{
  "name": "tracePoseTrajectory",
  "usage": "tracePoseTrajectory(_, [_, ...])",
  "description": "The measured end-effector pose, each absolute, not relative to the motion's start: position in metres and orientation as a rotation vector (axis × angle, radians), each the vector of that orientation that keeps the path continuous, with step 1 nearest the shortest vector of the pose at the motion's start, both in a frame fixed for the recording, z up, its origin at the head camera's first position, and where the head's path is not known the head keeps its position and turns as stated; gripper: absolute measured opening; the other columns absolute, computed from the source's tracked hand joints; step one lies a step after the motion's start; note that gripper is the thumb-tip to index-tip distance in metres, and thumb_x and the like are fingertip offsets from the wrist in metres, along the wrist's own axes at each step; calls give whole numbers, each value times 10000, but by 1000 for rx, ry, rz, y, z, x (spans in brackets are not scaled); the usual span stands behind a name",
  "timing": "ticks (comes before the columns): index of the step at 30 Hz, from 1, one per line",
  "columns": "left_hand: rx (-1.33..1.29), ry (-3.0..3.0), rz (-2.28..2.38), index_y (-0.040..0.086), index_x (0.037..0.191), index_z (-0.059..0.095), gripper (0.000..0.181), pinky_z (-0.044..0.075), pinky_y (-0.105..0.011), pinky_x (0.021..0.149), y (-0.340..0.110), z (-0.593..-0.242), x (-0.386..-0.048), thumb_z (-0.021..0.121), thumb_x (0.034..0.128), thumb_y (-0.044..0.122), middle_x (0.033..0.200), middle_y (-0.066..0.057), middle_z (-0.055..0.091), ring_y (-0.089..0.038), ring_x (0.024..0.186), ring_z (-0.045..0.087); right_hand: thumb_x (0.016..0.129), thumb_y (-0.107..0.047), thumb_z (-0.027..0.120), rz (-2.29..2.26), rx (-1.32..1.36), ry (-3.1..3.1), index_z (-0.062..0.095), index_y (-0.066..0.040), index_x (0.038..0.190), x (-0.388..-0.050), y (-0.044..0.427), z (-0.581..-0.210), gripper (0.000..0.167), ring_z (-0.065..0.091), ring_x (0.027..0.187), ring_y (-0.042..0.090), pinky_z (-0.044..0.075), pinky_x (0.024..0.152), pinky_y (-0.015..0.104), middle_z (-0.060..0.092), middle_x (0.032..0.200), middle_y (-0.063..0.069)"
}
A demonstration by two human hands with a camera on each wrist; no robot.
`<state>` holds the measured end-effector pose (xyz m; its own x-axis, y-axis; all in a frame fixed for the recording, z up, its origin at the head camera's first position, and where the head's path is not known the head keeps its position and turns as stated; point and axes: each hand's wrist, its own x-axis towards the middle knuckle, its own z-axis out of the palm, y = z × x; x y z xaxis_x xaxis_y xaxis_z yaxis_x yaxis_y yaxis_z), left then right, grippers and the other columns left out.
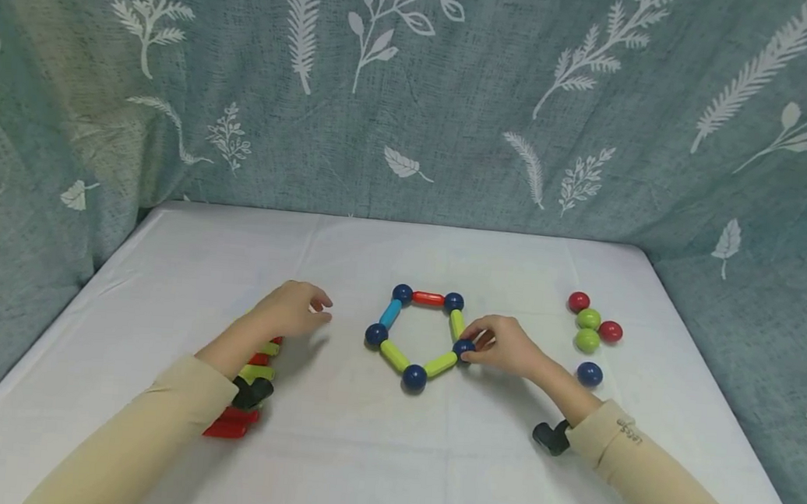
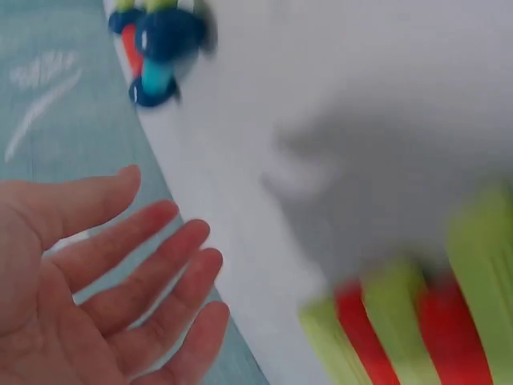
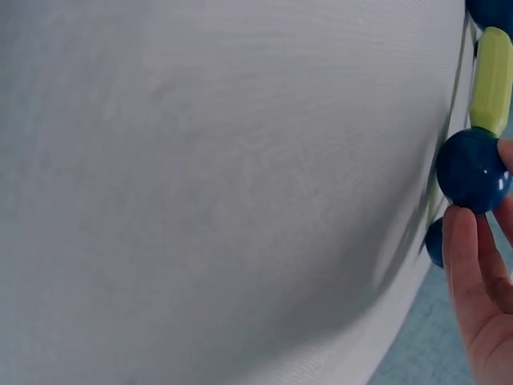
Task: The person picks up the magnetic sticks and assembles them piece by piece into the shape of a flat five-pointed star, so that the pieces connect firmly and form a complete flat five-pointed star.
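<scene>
Ring (image 1: 394,355), middle of white table (image 1: 360,468): we count five rods (image 1: 428,298), five blue balls (image 1: 414,378), seemingly all joined. Right hand (image 1: 506,343): pinching its rightmost ball (image 3: 471,171). Left hand (image 1: 292,308): empty, fingers loose, near spare rods (image 1: 259,372). Unused, we judge: these, plus five loose balls (image 1: 587,340).

Smooth, glossy plastic is seen in the blue balls (image 1: 414,378). Matt cloth (image 1: 361,452) is spread beneath, a rough-textured curtain (image 1: 461,170) hung behind

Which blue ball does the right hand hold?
The ring's rightmost blue ball: the right hand pinches it; the ring's other four and the loose one lie untouched.
</scene>
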<state>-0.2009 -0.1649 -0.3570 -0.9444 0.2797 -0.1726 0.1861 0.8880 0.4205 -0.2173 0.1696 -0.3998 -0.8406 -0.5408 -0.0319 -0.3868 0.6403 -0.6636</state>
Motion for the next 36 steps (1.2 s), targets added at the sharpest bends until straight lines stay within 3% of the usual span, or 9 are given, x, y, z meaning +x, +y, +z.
tracePoseTrajectory(6, [311, 2820, 631, -62, 1130, 594, 283, 465, -469, 818, -204, -353, -195, 514, 901, 84, 1080, -242, 581, -352, 959, 544, 743, -53, 733, -1001, -759, 2636, 677, -20, 931, -217, 169, -401, 199, 587, 765, 145, 512, 657, 221, 633, 873, 32])
tracePoseTrajectory(14, [217, 2837, 576, -89, 1084, 607, 239, 476, -454, 793, -232, -368, -193, 526, 882, 9, 1079, -274, 571, -319, 876, 531, 738, -35, 731, -1025, -741, 2637, 676, -12, 901, -215, 167, -403, 173, 584, 744, 145, 512, 641, 214, 622, 843, 31])
tracePoseTrajectory(19, [241, 2853, 558, -92, 1037, 630, 209, 486, -437, 759, -238, -376, -196, 528, 873, -12, 1037, -272, 587, -313, 848, 547, 739, -33, 730, -1024, -732, 2640, 677, -12, 893, -214, 166, -402, 165, 581, 741, 147, 511, 630, 211, 622, 837, 30])
tracePoseTrajectory(36, [289, 2811, 472, -112, 1012, 629, 184, 444, -477, 859, -228, -369, -221, 529, 881, -29, 1028, -247, 605, -362, 964, 551, 730, -29, 735, -1006, -725, 2639, 676, -17, 878, -215, 164, -401, 159, 577, 719, 134, 504, 603, 214, 626, 826, 26])
